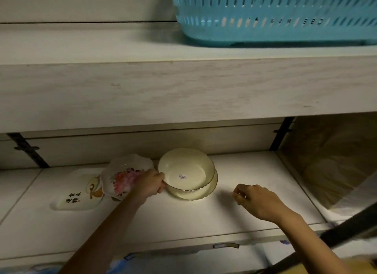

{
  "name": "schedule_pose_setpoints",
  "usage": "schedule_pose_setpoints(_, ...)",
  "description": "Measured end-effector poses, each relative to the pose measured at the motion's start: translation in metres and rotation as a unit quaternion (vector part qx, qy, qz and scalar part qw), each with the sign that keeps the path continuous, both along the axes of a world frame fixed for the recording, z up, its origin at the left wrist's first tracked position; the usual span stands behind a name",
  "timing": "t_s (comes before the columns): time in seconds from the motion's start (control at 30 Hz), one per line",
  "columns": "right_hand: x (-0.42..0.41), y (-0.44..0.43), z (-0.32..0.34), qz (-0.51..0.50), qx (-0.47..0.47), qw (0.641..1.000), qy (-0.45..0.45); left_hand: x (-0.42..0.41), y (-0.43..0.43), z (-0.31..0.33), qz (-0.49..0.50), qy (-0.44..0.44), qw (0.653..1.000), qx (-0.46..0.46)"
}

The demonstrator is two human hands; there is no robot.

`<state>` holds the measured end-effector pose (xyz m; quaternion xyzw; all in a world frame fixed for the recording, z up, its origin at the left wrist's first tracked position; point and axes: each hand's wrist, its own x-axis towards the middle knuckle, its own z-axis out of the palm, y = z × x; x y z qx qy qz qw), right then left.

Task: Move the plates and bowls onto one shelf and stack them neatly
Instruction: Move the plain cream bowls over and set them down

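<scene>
The left grip (151,184) is clenched on the near-left rim of a cream bowl (185,169), thumb on top of the edge and fingers curled beneath it. That bowl sits on a cream scalloped plate (212,186), whose dark-lined edge shows past the bowl on the side away from the left grip. Both rest on the lower shelf (204,214), toward its back.

Just behind and to the outer side of the left grip's knuckles, a floral bowl (126,171) stands tilted. Its low edge rests on a rectangular plate (69,200) printed with characters, which lies flat, farther out from the grip on the same side.

The right grip (255,200) hovers over bare shelf across the stack from the left grip, apart from the scalloped plate. It is released: the fingers are loosely curled under, knuckles up, holding nothing.

Above both grips runs the thick front edge of an upper shelf (142,86). A blue slotted basket (275,15) stands on it, over the right grip's side.
</scene>
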<state>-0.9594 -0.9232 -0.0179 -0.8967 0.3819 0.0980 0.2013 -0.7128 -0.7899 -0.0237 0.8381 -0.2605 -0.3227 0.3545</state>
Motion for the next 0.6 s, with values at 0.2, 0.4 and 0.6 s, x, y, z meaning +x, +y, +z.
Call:
schedule_pose_setpoints(0.2, -0.009, 0.003, 0.003, 0.019, 0.009, 1.0, -0.005, -0.007, -0.022, -0.011, -0.013, 0.034, 0.999, 0.033)
schedule_pose_setpoints(0.4, -0.007, 0.007, 0.009, 0.026, -0.014, 1.0, 0.001, -0.009, -0.019, -0.024, -0.048, -0.042, 0.998, 0.028)
schedule_pose_setpoints(0.6, 0.007, 0.012, 0.009, 0.051, -0.026, 0.998, 0.0, -0.007, -0.001, -0.019, -0.106, -0.183, 0.975, 0.071)
